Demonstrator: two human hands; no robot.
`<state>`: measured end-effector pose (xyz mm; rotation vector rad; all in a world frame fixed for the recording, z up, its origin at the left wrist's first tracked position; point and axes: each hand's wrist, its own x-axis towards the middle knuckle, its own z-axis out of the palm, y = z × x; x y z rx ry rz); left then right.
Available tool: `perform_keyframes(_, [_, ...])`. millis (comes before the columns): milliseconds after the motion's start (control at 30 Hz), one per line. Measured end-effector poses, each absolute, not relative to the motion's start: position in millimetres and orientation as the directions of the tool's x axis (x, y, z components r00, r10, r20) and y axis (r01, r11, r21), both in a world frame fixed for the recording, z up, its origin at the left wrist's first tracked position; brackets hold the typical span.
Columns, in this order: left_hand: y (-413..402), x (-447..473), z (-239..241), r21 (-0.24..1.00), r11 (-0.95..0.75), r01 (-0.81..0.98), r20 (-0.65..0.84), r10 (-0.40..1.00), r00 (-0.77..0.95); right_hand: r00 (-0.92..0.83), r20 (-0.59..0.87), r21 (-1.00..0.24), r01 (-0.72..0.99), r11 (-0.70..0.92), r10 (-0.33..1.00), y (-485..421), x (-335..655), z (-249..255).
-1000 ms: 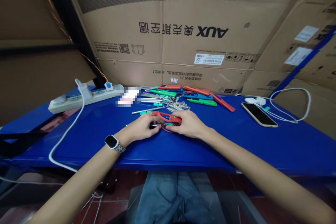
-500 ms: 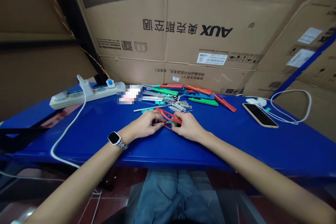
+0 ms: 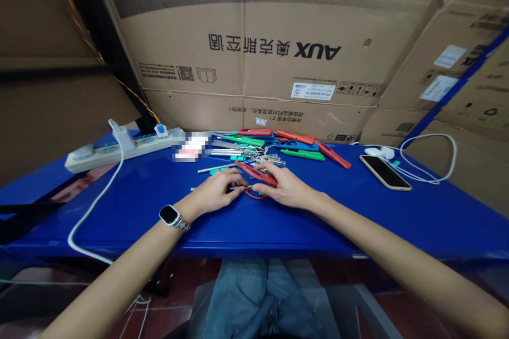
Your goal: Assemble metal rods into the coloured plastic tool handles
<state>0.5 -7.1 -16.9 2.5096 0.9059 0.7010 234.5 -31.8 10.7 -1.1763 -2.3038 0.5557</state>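
Near the front middle of the table, my right hand [image 3: 283, 186] grips a red lighter shell [image 3: 254, 171] from its right side. A second red curved piece [image 3: 254, 194] shows below it, under my fingers. My left hand [image 3: 218, 190] is closed beside the shell's left end, its fingers around a thin metal tube [image 3: 193, 189] whose end sticks out to the left. The fingertips of both hands almost meet. Just beyond them lie several loose metal tubes [image 3: 226, 152] and small clear parts [image 3: 274, 159]. How the tube and shell meet is hidden by my fingers.
Behind the tubes lie red, blue and green lighter bodies [image 3: 302, 154]. A phone [image 3: 385, 172] with a white cable [image 3: 455, 153] is at the right. On the left are a power strip [image 3: 131, 146] and its white cord [image 3: 95, 206]. Large cardboard [image 3: 167, 100] stands behind the blue table [image 3: 338, 222].
The view has shifted slightly. The metal tube's end now shows left of my left hand. My right fingers have spread a little over the red shell, which remains between the hands.
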Motion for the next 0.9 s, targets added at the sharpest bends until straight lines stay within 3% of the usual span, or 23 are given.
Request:
perform_keyframes(200, [-4.7, -4.2, -13.9, 0.518, -0.675, 0.525, 0.293, 0.717, 0.633, -0.521, 0.184, -0.500, 0.680, 0.536, 0.833, -25.7, 258.3, 24.2])
perform_keyframes(467, [-10.5, -3.7, -7.0, 0.511, -0.669, 0.539, 0.312, 0.729, 0.609, -0.628, 0.342, -0.413, 0.567, 0.712, 0.699, -24.0, 258.6, 2.5])
perform_keyframes(733, [-12.0, -1.9, -14.0, 0.444, -0.712, 0.544, 0.345, 0.696, 0.630, -0.487, 0.387, -0.377, 0.692, 0.616, 0.783, -23.0, 266.6, 0.2])
perform_keyframes(900, [-13.7, 1.9, -13.7, 0.407, -0.735, 0.542, 0.318, 0.670, 0.670, -0.454, 0.259, -0.250, 0.821, 0.513, 0.853, -16.1, 271.9, 0.6])
